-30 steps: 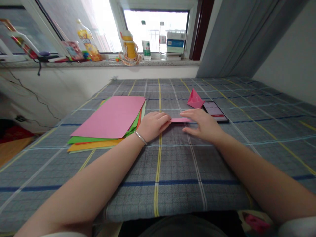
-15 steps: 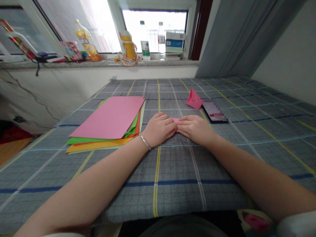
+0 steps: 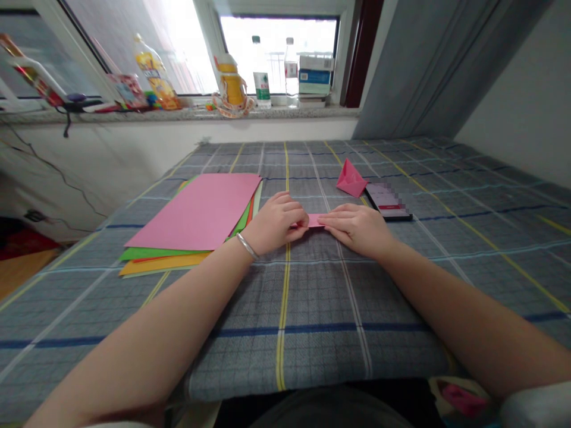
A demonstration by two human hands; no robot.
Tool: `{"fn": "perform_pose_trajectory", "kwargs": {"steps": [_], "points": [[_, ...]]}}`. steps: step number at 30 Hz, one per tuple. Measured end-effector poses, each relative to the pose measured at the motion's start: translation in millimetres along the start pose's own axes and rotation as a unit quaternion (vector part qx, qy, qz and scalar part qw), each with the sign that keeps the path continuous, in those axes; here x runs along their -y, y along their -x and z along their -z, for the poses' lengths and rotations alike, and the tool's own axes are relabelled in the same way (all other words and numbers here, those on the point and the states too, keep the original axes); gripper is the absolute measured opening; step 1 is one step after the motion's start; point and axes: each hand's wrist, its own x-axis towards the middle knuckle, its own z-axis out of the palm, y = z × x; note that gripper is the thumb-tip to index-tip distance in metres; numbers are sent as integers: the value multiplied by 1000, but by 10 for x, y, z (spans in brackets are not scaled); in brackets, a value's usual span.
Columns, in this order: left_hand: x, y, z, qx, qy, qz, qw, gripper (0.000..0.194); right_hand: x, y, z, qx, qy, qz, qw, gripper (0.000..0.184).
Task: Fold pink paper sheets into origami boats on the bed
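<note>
A narrow folded piece of pink paper lies low over the checked cloth, between my two hands. My left hand, with a silver bangle at its wrist, is closed on the paper's left end, its fingers curled. At the right end, the fingers of my right hand are pressed together on the paper. Both ends of the strip are hidden under the fingers. Beyond my right hand stands a pink folded paper shape with a pointed top, touching the corner of a phone.
A stack of coloured paper sheets, pink on top, lies left of my left hand. The grey checked cloth covers the surface. On the windowsill at the back stand several bottles, a yellow cup and boxes.
My left hand has slid left, away from my right hand, and more of the pink paper now shows between them. My right hand has barely moved.
</note>
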Motion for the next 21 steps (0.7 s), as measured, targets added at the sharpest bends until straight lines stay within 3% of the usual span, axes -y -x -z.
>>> {"fn": "perform_pose_trajectory", "kwargs": {"steps": [4,13,21], "points": [[22,5,68,-13,-8,-14,1000,17,-38,8,43,2,-18,-2,1000,30],[212,73,92,-113,-62,-60,990,13,-142,36,113,-37,19,-20,999,29],[230,110,115,-88,-69,-50,992,15,-173,59,135,-25,20,-20,999,28]]}}
